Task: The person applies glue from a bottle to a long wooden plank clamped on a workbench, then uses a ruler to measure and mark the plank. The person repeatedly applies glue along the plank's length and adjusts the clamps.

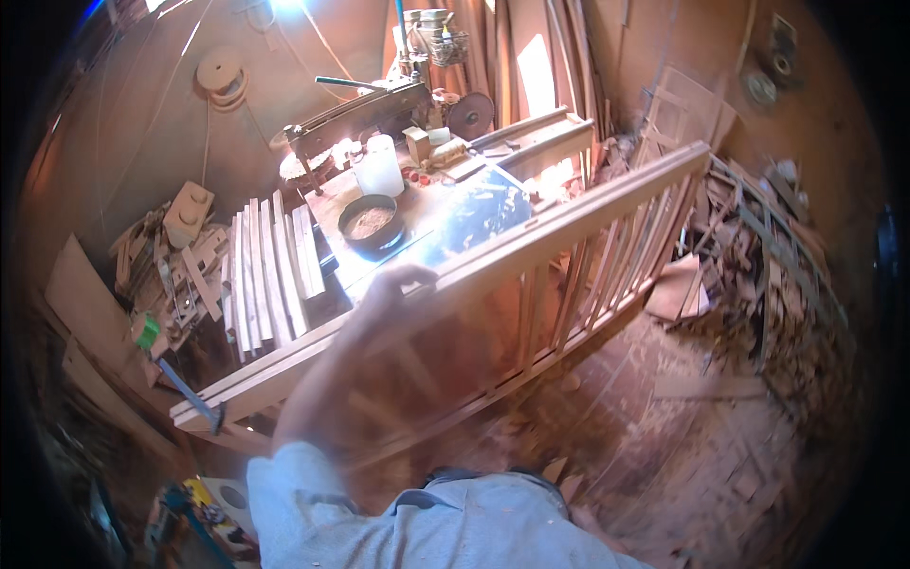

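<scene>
A long slatted wooden frame (569, 223) stands on edge in front of me, slanting from lower left to upper right. My left arm reaches up across it. My left hand (393, 284), somewhat smeared by motion, is curled over the top rail near its middle. A bar clamp (190, 391) with a blue bar and green handle sits at the frame's left end. My right hand does not show; a bit of skin at my right side, by the shirt, is all I can make out there.
Behind the frame a worktable holds a round pan (371, 224) and a white plastic container (379, 167). Several wooden strips (270, 275) lie at left. Scrap wood (758, 256) is heaped at right. An offcut board (709, 388) lies on the dusty floor.
</scene>
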Tool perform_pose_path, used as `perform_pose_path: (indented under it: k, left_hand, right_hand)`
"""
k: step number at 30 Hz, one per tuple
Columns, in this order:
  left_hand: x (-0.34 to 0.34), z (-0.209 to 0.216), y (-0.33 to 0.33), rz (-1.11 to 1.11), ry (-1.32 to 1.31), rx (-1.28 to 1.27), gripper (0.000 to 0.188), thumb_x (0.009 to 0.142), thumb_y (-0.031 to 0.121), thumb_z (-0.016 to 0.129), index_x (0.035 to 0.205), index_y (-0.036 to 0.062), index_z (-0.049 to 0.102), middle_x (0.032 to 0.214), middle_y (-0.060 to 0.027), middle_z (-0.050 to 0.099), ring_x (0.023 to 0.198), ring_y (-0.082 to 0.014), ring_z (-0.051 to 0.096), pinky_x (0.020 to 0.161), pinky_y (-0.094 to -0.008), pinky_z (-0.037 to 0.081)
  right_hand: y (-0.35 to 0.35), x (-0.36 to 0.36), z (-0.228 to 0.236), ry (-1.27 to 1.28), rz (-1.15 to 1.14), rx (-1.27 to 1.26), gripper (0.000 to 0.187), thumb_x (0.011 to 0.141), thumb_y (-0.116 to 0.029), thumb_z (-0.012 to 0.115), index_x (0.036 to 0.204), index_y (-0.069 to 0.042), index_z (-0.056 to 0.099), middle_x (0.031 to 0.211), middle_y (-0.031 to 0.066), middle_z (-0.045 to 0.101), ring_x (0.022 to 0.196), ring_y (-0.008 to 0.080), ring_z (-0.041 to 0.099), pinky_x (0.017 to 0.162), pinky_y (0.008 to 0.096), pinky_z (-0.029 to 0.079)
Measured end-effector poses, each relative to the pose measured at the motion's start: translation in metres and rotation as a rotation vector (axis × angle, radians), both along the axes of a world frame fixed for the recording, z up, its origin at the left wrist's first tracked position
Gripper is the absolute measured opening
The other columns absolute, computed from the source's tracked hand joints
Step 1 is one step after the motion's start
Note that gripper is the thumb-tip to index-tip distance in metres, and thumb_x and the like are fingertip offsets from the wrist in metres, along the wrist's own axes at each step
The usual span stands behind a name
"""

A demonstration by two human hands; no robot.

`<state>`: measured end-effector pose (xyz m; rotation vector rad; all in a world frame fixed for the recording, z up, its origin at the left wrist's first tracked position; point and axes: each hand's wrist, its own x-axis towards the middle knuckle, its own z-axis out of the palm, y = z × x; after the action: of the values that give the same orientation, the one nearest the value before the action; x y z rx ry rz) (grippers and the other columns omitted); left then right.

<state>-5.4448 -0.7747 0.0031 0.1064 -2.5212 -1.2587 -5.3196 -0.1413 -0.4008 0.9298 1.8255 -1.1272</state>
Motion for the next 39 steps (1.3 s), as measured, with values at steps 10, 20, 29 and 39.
perform_pose_path:
  k: [10,20,29,39]
  left_hand:
    - [-0.227,-0.072,-0.106,0.308,-0.23,-0.603,0.03,0.09,0.035,0.066,0.104,0.0097,0.073,0.104,-0.0123,0.07,0.1,-0.0336,0.067,0.087,-0.0446,0.054]
    - [-0.401,-0.173,-0.142,0.828,-0.251,-0.22,0.032,0.09,0.041,0.063,0.083,0.0114,0.074,0.083,-0.0187,0.07,0.083,-0.0391,0.069,0.074,-0.0507,0.054]
    - [-0.459,-0.183,-0.11,1.112,-0.21,-0.397,0.027,0.087,0.032,0.067,0.075,0.0093,0.061,0.077,-0.0122,0.064,0.078,-0.0348,0.063,0.074,-0.0463,0.047]
    - [-0.454,-0.174,-0.111,1.142,-0.262,-0.453,0.02,0.082,0.024,0.072,0.071,0.0111,0.06,0.071,-0.0077,0.06,0.071,-0.0294,0.061,0.068,-0.0413,0.045]
  right_hand:
    - [-0.107,-0.594,0.183,1.275,0.282,0.089,0.028,0.099,-0.025,0.064,0.094,0.003,0.062,0.085,0.0069,0.065,0.079,0.0132,0.058,0.074,0.0306,0.049]
    - [-0.369,-0.726,0.429,1.738,0.782,-0.315,0.01,0.093,-0.002,0.067,0.103,-0.003,0.067,0.096,0.0081,0.069,0.084,0.0179,0.067,0.074,0.0299,0.054]
    - [-0.663,-0.95,0.522,2.114,0.901,-0.587,0.009,0.094,-0.007,0.066,0.092,-0.001,0.061,0.087,0.0111,0.068,0.077,0.0206,0.067,0.071,0.0331,0.052]
    - [-1.055,-1.08,0.566,2.778,1.581,0.387,0.032,0.102,-0.023,0.045,0.125,-0.014,0.064,0.131,0.0121,0.063,0.134,0.0275,0.051,0.106,0.0465,0.043]
